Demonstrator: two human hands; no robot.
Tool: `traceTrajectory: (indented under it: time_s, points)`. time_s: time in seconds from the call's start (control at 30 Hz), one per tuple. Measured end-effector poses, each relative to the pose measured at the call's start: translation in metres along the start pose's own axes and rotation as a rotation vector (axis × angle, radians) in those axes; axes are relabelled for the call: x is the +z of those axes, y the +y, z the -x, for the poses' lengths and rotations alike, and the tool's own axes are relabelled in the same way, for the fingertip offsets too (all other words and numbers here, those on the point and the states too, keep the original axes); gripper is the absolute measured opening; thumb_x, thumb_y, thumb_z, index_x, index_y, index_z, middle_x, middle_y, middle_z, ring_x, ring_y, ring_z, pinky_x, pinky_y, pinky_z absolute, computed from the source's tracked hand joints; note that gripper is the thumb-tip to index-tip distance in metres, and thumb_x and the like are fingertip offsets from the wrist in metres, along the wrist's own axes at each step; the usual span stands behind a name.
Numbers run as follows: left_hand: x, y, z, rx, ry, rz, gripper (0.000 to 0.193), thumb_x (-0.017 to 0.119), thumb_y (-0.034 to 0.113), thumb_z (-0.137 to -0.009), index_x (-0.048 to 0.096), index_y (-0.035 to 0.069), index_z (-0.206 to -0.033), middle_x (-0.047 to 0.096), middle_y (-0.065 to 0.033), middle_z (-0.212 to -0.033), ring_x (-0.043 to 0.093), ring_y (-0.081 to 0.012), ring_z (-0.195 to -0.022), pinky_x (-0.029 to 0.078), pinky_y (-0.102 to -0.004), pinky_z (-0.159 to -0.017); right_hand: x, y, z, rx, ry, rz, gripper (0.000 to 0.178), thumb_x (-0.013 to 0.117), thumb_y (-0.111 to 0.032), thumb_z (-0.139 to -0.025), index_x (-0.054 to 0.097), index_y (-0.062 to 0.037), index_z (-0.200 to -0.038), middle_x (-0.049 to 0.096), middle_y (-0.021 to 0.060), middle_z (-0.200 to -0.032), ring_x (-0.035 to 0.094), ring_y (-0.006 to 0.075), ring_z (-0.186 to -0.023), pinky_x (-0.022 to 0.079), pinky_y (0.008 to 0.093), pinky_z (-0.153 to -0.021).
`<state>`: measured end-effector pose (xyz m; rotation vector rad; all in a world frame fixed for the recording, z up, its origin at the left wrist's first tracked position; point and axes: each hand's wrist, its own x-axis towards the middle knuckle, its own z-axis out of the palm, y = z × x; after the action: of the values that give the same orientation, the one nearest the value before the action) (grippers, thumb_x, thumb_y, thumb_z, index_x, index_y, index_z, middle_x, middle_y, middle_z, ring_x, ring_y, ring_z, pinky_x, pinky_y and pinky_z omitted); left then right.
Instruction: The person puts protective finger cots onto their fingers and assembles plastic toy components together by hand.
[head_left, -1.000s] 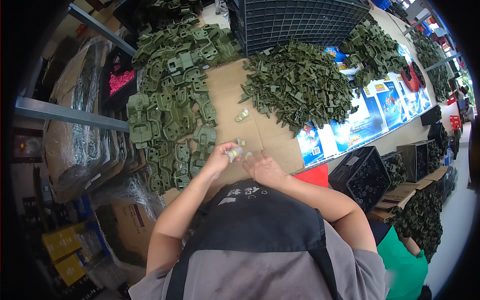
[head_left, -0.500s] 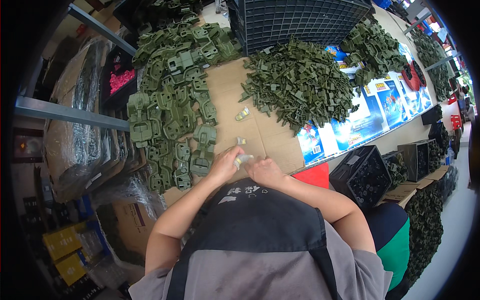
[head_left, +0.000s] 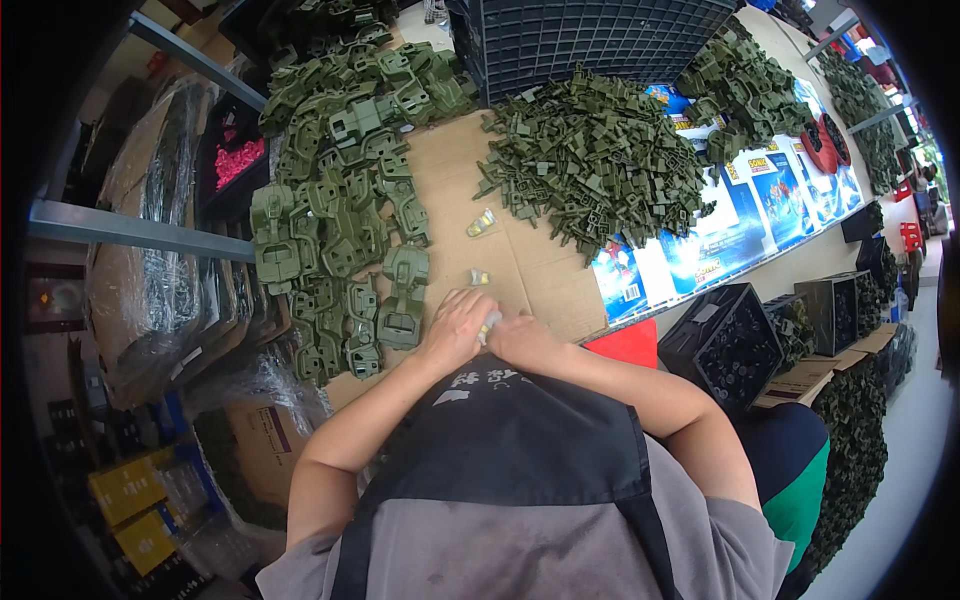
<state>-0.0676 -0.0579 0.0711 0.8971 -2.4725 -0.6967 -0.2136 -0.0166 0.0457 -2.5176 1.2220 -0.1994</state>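
Close in front of my apron, my left hand (head_left: pixel 458 328) is closed around a small whitish piece with yellow on it (head_left: pixel 488 326); its exact kind I cannot make out. My right hand (head_left: pixel 524 342) meets it from the other side, fingers bent and pressed together at the piece's edge, its fingertips partly hidden. Two similar small clear-and-yellow pieces lie on the cardboard sheet (head_left: pixel 455 170): one (head_left: pixel 480 277) just beyond my left hand, another (head_left: pixel 481 223) farther off. Left of my hands stands a green moulded plastic part (head_left: pixel 404 295), at the edge of many like it.
A heap of small dark green plastic parts (head_left: pixel 595 165) covers the middle of the table, before a black crate (head_left: pixel 600 40). Printed blue sheets (head_left: pixel 715 245) lie to the right. Black bins (head_left: pixel 722 345) stand beyond the right edge; a metal rail (head_left: pixel 140 230) crosses at left.
My hands have drawn closer together around the small piece, which now shows less between them. My left hand has turned slightly over it. The pieces on the cardboard lie as before.
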Motion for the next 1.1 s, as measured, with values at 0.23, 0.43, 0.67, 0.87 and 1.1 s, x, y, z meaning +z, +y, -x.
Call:
traceTrajectory:
  time_s: [0.23, 0.43, 0.67, 0.87, 1.1]
  points:
    - [-0.009, 0.002, -0.002, 0.212, 0.012, -0.039, 0.034, 0.058, -0.004, -0.049, 0.049, 0.002, -0.081, 0.049, -0.0113, -0.075, 0.049, -0.0293, -0.074, 0.039, -0.0366, -0.068, 0.023, 0.000, 0.000, 0.010, 0.000, -0.593, 0.009, 0.049, -0.002, -0.065, 0.057, -0.0002, -0.068, 0.056, 0.0189, -0.068, 0.057, 0.0307, -0.073, 0.044, 0.0410, -0.075]
    - [-0.015, 0.006, -0.025, 0.210, 0.074, -0.048, 0.030, 0.059, -0.003, -0.051, 0.050, 0.002, -0.079, 0.050, -0.0114, -0.074, 0.050, -0.0293, -0.074, 0.040, -0.0359, -0.069, -0.020, -0.013, -0.008, 0.299, -0.089, -0.303, 0.011, 0.049, 0.001, -0.063, 0.056, 0.0009, -0.071, 0.056, 0.0197, -0.074, 0.054, 0.0365, -0.079, 0.041, 0.0429, -0.083]
    - [-0.020, -0.020, -0.005, -0.354, 0.388, 0.574, 0.017, 0.054, 0.008, -0.076, 0.057, 0.004, -0.092, 0.058, -0.0075, -0.087, 0.054, -0.0172, -0.083, 0.040, -0.0280, -0.075, -0.037, 0.001, -0.010, 0.179, 0.338, -0.621, 0.042, 0.054, -0.014, -0.075, 0.042, -0.0040, -0.114, 0.032, 0.0237, -0.126, 0.035, 0.0386, -0.114, 0.034, 0.0414, -0.093]
    - [0.008, -0.003, -0.007, -0.672, 0.264, 1.651, 0.027, 0.049, 0.014, -0.085, 0.049, 0.002, -0.109, 0.053, -0.0044, -0.105, 0.052, -0.0147, -0.095, 0.042, -0.0282, -0.083, -0.019, 0.000, -0.017, 0.021, 0.387, -0.954, 0.063, 0.052, -0.039, -0.080, 0.023, -0.0200, -0.133, 0.015, 0.0214, -0.136, 0.011, 0.0403, -0.126, 0.013, 0.0454, -0.101]
    - [0.016, 0.006, 0.002, -0.607, 0.081, 1.598, 0.035, 0.049, 0.017, -0.085, 0.041, 0.002, -0.115, 0.050, -0.0082, -0.107, 0.052, -0.0163, -0.095, 0.044, -0.0302, -0.081, -0.017, -0.009, -0.015, 0.058, 0.335, -0.366, 0.064, 0.050, -0.042, -0.079, 0.023, -0.0192, -0.132, 0.024, 0.0213, -0.133, 0.009, 0.0435, -0.124, 0.013, 0.0492, -0.100]
